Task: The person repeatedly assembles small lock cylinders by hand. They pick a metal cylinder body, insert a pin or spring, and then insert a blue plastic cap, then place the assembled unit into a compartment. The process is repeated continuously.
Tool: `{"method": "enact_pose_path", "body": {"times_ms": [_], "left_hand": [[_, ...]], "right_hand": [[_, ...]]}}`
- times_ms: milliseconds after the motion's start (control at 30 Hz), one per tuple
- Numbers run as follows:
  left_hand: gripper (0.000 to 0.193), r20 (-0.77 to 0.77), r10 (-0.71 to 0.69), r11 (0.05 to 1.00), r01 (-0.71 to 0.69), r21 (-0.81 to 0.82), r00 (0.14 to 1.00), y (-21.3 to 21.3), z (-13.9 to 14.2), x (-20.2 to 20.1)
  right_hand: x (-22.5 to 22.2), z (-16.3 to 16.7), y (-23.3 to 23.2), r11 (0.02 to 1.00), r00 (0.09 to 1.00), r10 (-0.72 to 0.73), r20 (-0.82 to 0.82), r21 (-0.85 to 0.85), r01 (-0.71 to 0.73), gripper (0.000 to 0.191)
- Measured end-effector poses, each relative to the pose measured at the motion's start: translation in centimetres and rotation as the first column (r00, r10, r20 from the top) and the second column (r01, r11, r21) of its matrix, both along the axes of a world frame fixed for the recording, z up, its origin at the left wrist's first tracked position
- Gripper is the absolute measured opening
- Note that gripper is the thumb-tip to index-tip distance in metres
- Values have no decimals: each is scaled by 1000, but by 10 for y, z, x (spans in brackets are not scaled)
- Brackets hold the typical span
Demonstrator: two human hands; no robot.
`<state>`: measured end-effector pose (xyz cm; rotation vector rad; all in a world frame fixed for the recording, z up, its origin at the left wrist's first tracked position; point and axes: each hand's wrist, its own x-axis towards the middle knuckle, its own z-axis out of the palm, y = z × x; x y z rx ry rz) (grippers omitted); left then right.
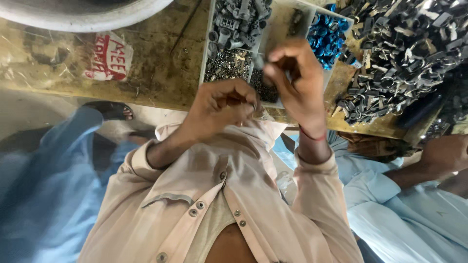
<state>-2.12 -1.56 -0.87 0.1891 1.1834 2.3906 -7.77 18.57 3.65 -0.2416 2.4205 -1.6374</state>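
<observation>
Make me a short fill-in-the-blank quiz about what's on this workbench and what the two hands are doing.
1. The divided parts tray lies on a worn ____ bench.
2. The ring-like pieces in the tray's right compartment are ____ in colour.
3. The right hand wears a thin ____ thread at the wrist.
4. The left hand has its fingers ____ into a pinch.

Missing words: wooden; blue; red; closed

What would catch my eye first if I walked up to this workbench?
Probably the two hands at centre, the left hand and right hand, pinching small metal parts above a divided tray. Next, the bright blue rings in the tray's right compartment, then the big heap of dark metal pieces spread over the bench's right end.
</observation>
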Motion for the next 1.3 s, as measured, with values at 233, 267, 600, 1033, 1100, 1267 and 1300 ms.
{"method": "enact_pose_path", "body": {"times_ms": [233,267,600,1033,1100,1267,1300], "left_hand": [[10,191,43,998,-32,-61,981,9,-5,-4],[10,180,59,993,-40,-110,982,9,-3,-4],[13,116,42,971,-13,-241,992,8,14,-3],[26,-342,170,881,-298,-368,924,35,18,15],[29,-297,176,897,-277,-343,938,37,12,18],[26,-401,139,885,-295,-360,905,29,-12,10],[26,-397,105,913,-246,-325,912,26,-16,8]], "right_hand": [[55,0,19,986,979,53,-196,163,-20,33],[57,-2,18,987,977,53,-207,159,-20,35],[65,8,21,970,932,131,-337,240,-49,48],[70,28,12,853,857,133,-497,497,156,41],[65,32,17,939,948,118,-295,343,-10,42],[36,30,67,787,922,77,-379,591,177,23],[30,24,75,772,916,57,-396,600,211,23]]}}
